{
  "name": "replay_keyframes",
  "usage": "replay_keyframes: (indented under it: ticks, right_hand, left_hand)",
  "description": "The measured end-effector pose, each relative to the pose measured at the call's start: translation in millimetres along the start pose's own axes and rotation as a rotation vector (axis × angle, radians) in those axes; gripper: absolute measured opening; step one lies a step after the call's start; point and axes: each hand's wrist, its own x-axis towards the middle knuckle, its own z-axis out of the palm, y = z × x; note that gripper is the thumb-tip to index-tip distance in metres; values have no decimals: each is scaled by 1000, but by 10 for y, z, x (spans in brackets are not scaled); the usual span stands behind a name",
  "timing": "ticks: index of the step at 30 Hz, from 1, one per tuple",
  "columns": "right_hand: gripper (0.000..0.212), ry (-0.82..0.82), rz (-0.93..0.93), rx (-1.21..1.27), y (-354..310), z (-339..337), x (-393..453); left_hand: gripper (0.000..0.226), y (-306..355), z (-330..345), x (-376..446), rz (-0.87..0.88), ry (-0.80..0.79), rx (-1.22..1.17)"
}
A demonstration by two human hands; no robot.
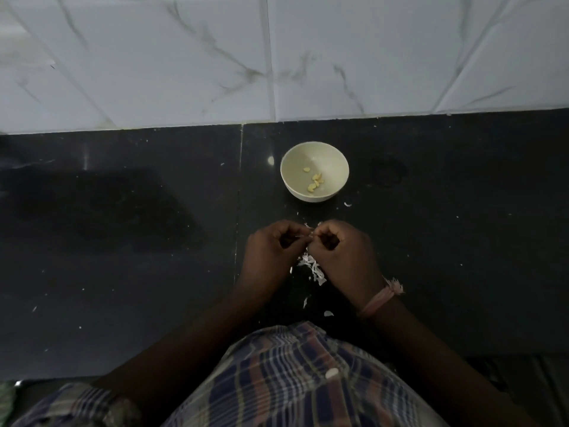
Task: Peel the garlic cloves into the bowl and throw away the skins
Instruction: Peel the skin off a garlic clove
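Note:
A cream bowl (331, 163) stands on the black counter and holds several peeled yellow garlic cloves (314, 181). Just in front of it my left hand (271, 251) and my right hand (341, 254) meet fingertip to fingertip, both with curled fingers pinching a small garlic clove (311, 237) between them; the clove is mostly hidden and a sliver of white skin shows at the fingertips. A heap of white garlic skins (312, 268) lies on the counter under and between my hands.
The black counter (123, 241) runs left and right, with scattered skin flakes (347, 204) near the bowl. A white marbled tile wall (277, 57) rises behind it. A pink thread band (381, 298) circles my right wrist. My checked shirt (292, 380) fills the near edge.

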Motion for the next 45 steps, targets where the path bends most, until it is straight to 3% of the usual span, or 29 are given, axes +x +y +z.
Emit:
replay_keyframes:
  ticks: [3, 8, 17, 25, 30, 38, 41, 45]
  right_hand:
    - [3, -2, -43, -25, -11, -26, -21]
    - [16, -48, -77, -123, 78, 9, -78]
    - [36, -175, 85, 111, 89, -41, -136]
    - [21, -289, 255, 270, 130, -80, -123]
    - [25, -330, 315, 324, 154, -94, -141]
    - [18, -319, 332, 359, 148, -122, -110]
    - [12, -275, 329, 310, 121, -125, -82]
    - [10, -182, 276, 187, 73, -54, -123]
  left_hand:
    - [14, -18, -10, -25, 3, -36, -41]
    - [18, -79, -59, 33, 11, -190, 48]
    - [12, -157, -76, 83, -54, -287, 18]
    - [15, -165, -67, 108, -122, -351, -30]
    - [14, -139, -84, 96, -149, -409, -16]
    - [19, -89, -71, 119, -223, -384, -163]
    - [28, -118, -55, 115, -283, -285, -297]
    - [16, -147, 11, 47, -315, -194, -330]
